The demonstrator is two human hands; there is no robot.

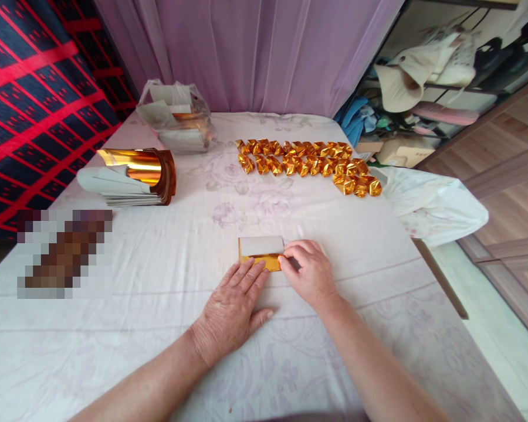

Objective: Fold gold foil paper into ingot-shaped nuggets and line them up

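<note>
We see the folded paper sheet (261, 252) on the table (158, 328), near its front middle. Our left hand (233, 305) lies on its near edge, our right hand (310, 272) touches its right end. Behind, to the right, the folded paper ingots (308, 164) lie in rows. At far left lies the stack of sheets (132, 176), and behind it the plastic bag (178, 114).

On the cloth-covered worktop (158, 328), the left hand (235, 305) lies flat, its fingertips pressing the near edge of a small gold foil sheet (261, 253) folded so its white back shows. The right hand (310, 272) pinches the sheet's right end; how firm that grip is cannot quite be made out. Farther back lie two rows of folded gold pieces (310, 161). To the left sits a curled stack of gold sheets (134, 176), with a plastic bag (178, 114) of more paper behind it.
</note>
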